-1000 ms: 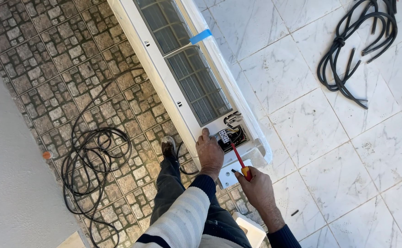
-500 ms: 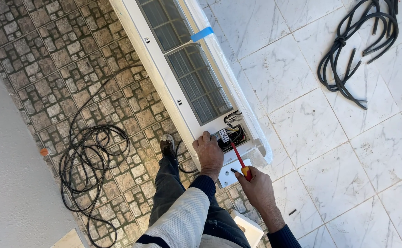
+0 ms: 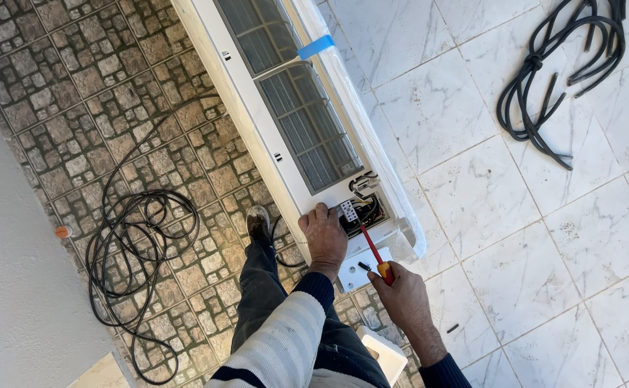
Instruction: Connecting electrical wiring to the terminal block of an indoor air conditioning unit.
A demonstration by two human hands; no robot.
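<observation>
A long white air-conditioner indoor unit (image 3: 257,108) lies on the floor with its grille facing up. At its near end an open electrical compartment (image 3: 361,208) shows black wires and a terminal block. My left hand (image 3: 324,233) rests flat on the unit's casing just beside that compartment. My right hand (image 3: 403,293) grips a screwdriver (image 3: 373,251) with a red and yellow handle, its shaft pointing into the compartment. A small white cover plate (image 3: 360,269) lies under the screwdriver.
A tangled black cable (image 3: 138,244) lies on the stone-pattern floor at left. A coil of thick black hose (image 3: 558,65) sits on the white marble tiles at upper right. My leg and shoe (image 3: 258,224) stand beside the unit. A grey wall (image 3: 13,287) is at left.
The view has shifted slightly. Both hands stay at the compartment, with the screwdriver still pointed into it.
</observation>
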